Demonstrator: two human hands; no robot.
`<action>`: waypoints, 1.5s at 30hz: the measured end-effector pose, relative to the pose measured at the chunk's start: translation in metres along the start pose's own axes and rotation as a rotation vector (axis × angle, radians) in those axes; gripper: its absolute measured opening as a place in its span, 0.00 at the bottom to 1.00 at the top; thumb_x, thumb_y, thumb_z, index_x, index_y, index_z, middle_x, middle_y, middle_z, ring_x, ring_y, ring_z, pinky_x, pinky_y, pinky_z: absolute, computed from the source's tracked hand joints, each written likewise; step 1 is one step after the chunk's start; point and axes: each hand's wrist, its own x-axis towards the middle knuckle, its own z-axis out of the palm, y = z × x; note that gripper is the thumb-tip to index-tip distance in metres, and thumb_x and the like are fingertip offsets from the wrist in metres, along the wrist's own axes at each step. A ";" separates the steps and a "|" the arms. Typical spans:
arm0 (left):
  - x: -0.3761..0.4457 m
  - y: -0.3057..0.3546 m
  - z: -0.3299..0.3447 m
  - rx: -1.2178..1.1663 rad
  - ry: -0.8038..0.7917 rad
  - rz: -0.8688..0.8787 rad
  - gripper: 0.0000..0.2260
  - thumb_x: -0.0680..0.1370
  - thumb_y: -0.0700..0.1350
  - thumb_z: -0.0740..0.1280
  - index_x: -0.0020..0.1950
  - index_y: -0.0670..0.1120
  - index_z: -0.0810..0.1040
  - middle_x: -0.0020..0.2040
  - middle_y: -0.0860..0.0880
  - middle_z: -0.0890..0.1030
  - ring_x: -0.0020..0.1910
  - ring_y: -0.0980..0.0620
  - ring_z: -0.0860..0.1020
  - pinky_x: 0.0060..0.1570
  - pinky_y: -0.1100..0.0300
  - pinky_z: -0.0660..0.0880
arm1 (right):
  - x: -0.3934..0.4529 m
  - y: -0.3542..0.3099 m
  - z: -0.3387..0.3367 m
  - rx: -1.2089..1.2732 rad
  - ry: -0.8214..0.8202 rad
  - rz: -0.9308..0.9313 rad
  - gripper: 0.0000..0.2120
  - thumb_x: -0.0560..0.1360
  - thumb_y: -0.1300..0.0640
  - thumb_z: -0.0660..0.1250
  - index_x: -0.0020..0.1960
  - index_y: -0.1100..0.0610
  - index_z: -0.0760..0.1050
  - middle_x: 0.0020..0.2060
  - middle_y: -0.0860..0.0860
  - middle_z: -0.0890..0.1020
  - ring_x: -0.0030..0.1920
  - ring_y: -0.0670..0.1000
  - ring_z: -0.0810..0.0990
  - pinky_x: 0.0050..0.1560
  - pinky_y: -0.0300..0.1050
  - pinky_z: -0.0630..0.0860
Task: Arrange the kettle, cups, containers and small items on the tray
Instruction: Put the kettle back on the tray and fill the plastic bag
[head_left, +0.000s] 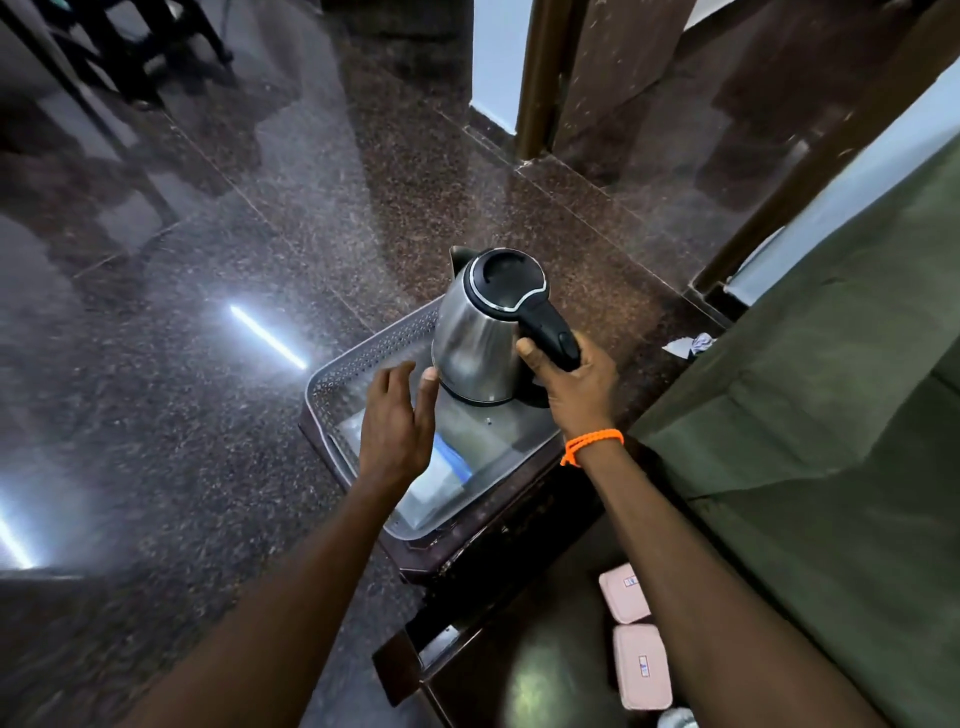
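While the right hand (574, 376), an orange cord bracelet (592, 442) at its wrist, is wrapped tight around the black handle of the steel electric kettle (480, 340), the left hand (397, 423) hangs open, fingers spread, thumb just beside the kettle's wall. The kettle leans toward the spout over the far end of the grey perforated-rim tray (363, 358); whether its base touches is hidden. Inside the tray lies something pale and blue, blurred; two pink lidded containers (631, 631) sit near the right forearm, a third object cut off below.

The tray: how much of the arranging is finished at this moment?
Done: nothing clearly; the tray carries only the kettle, tilted at its far end. In hand: the right hand grips its handle, the left hand open beside it. Left: two pink containers lie off the tray; no cups visible.
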 end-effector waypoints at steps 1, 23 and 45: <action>-0.001 -0.004 0.002 -0.001 0.004 -0.012 0.25 0.84 0.60 0.55 0.69 0.41 0.74 0.64 0.42 0.76 0.65 0.43 0.74 0.65 0.46 0.71 | -0.002 0.001 0.002 -0.005 -0.009 -0.009 0.15 0.66 0.39 0.78 0.42 0.47 0.79 0.30 0.35 0.78 0.33 0.35 0.74 0.35 0.29 0.71; -0.051 0.021 -0.028 -0.464 -0.075 -0.413 0.06 0.71 0.45 0.65 0.39 0.45 0.81 0.30 0.46 0.83 0.31 0.49 0.81 0.37 0.52 0.80 | -0.125 -0.047 0.029 -0.352 -0.399 -0.070 0.10 0.76 0.66 0.66 0.51 0.55 0.83 0.46 0.51 0.84 0.48 0.46 0.81 0.53 0.35 0.75; -0.152 0.116 -0.050 -0.389 -0.065 0.522 0.15 0.74 0.40 0.66 0.60 0.48 0.80 0.45 0.63 0.77 0.39 0.58 0.76 0.40 0.60 0.73 | -0.142 -0.094 -0.040 0.345 -0.414 0.595 0.16 0.80 0.74 0.54 0.64 0.68 0.74 0.56 0.70 0.81 0.53 0.63 0.82 0.54 0.58 0.78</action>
